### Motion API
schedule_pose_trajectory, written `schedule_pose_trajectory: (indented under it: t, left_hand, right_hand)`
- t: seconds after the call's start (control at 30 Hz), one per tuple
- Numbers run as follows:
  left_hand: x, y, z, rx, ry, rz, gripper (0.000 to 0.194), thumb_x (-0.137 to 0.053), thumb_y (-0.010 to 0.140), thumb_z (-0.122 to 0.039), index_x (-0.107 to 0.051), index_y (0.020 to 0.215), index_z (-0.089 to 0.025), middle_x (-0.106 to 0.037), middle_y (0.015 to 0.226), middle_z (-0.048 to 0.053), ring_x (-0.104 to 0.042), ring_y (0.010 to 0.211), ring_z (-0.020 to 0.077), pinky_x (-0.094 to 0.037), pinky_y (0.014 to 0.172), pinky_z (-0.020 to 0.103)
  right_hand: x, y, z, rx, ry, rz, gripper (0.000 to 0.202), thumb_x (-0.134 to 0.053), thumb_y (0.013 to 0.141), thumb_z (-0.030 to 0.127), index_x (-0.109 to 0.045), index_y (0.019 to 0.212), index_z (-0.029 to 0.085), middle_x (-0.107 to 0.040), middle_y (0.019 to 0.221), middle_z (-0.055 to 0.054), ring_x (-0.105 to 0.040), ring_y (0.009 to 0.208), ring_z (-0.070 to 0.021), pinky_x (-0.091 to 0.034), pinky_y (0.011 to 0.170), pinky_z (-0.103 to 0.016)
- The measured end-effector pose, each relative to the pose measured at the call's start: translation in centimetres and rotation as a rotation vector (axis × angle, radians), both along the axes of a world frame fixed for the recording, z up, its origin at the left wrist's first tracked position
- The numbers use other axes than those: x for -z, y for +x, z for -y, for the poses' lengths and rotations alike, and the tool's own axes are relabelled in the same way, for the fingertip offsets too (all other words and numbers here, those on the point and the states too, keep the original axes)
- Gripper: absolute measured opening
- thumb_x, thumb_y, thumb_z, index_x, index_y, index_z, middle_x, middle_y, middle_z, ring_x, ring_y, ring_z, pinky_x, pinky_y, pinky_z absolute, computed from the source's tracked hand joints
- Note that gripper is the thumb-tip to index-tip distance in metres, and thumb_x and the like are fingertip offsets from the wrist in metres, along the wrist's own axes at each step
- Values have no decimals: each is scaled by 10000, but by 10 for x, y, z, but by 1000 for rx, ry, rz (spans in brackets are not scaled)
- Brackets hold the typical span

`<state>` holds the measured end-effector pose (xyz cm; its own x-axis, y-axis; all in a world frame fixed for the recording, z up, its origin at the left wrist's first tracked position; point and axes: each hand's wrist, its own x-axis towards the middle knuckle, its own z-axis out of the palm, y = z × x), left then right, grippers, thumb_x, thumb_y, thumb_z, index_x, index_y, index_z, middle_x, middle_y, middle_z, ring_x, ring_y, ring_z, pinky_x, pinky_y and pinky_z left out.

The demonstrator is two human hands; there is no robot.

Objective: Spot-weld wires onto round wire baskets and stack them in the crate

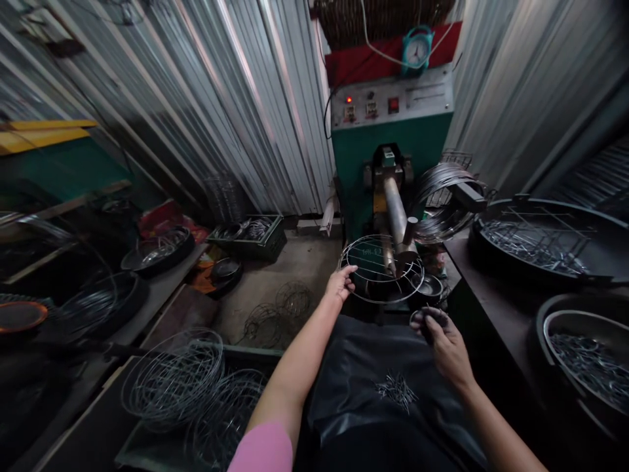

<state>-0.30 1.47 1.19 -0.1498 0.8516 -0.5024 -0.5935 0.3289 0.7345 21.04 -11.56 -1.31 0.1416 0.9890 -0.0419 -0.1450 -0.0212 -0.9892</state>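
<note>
My left hand (340, 283) is closed on the left rim of a round wire rack (363, 295). The rack has parallel bars across its ring and sits around the lower end of the machine's metal arm (397, 213). Just right of and below the rack, my right hand (445, 341) is pinched, with dark covering on some fingers. A thin tip shows at those fingertips, too small to name. On the black apron (354, 367) over my lap lies a small pile of short wire pieces (396, 391).
The green machine (351, 154) stands ahead with a lit red lamp and a teal clock (417, 49). A wire coil (442, 196) hangs beside it. At right are a large black pan (604, 252) and a basin (538, 328) of wire parts. Wire rings (174, 380) fill a crate at lower left.
</note>
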Motion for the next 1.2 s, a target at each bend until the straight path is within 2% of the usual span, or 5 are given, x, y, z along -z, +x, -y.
schedule_pose_trajectory:
  t: [0.13, 0.33, 0.5, 0.83, 1.2]
  left_hand:
    - [4, 18, 14, -83, 60, -4, 422, -783, 463, -186, -421, 679, -172, -347, 502, -120, -265, 373, -3, -178, 347, 138]
    - [5, 25, 16, -113, 125, -59, 518, -809, 456, -237, -447, 822, -182, -416, 580, -111, -306, 395, -6, -200, 361, 136]
    - [3, 27, 19, -133, 147, -67, 547, -793, 476, -221, -449, 901, -194, -448, 629, -95, -346, 428, 1, -221, 384, 135]
    - [4, 31, 22, -167, 116, -89, 496, -761, 501, -201, -447, 885, -190, -460, 638, -78, -349, 452, 13, -216, 386, 141]
    - [1, 34, 15, -193, 58, -54, 466, -772, 467, -210, -426, 778, -184, -451, 577, -85, -316, 417, 16, -196, 370, 157]
  right_hand:
    - [-15, -27, -34, -55, 88, 102, 348, -548, 772, 513, -493, 930, 208, -628, 890, -68, -611, 710, -186, -490, 620, -302]
    - [-14, -27, -49, -149, 49, 419, 319, -451, 801, 496, -524, 897, 200, -636, 698, -50, -579, 576, -180, -440, 510, -287]
    - [-16, -28, -54, -134, 19, 358, 335, -461, 785, 494, -516, 906, 186, -601, 601, -26, -558, 524, -170, -397, 457, -262]
    - [-14, -29, -54, -103, 18, 245, 351, -497, 771, 503, -509, 906, 179, -637, 830, -76, -570, 569, -144, -444, 517, -258]
    - [-20, -28, -65, -74, 89, 328, 290, -473, 781, 454, -528, 852, 178, -601, 647, -20, -559, 561, -154, -427, 593, -279]
